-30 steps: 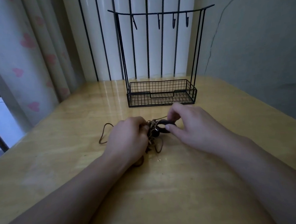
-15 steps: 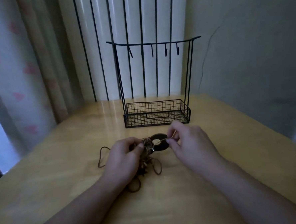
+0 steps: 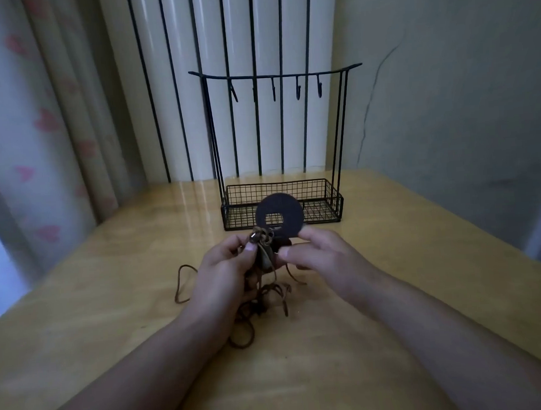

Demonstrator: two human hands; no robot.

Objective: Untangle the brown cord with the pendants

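Note:
A tangled brown cord [image 3: 262, 297] hangs from my hands, and its loops trail onto the wooden table [image 3: 111, 309]. My left hand [image 3: 225, 271] pinches the knotted bunch of cord and small pendants [image 3: 262, 240] between thumb and fingers. My right hand [image 3: 316, 256] pinches the lower edge of a dark round coin-shaped pendant [image 3: 279, 215] with a square hole, holding it upright above the knot. One loop of cord [image 3: 180, 283] lies on the table left of my left hand.
A black wire rack [image 3: 282, 204] with a mesh basket and a bar of several hooks [image 3: 274, 87] stands at the back of the table, just beyond my hands. Curtains hang at the left, and a wall is at the right.
Both hands have lifted the tangle off the table. The round pendant, lying flat before, now stands upright in my right hand. The view has tilted upward.

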